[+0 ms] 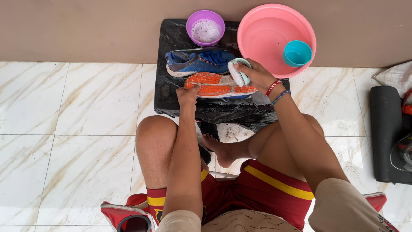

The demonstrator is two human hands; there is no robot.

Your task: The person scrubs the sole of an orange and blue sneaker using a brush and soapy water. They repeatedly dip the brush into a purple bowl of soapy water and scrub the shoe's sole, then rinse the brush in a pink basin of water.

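We grip the scrub brush (238, 73) in our right hand (257, 75) on the orange-soled shoe (219, 86); our left hand (188, 95) pinches its nine o'clock end, the blue shoe (197, 61) at twelve.

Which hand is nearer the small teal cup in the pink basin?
Right. The right hand, gripping the brush, sits just below-left of the teal cup; the left hand holds the orange-soled shoe, farther left.

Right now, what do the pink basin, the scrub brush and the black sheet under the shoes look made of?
Pink basin: apparently moulded plastic, smooth with a soft sheen. Scrub brush in the right hand: pale teal body, probably plastic, with white bristles. Black sheet: thin plastic film, judging by its glossy wrinkles.
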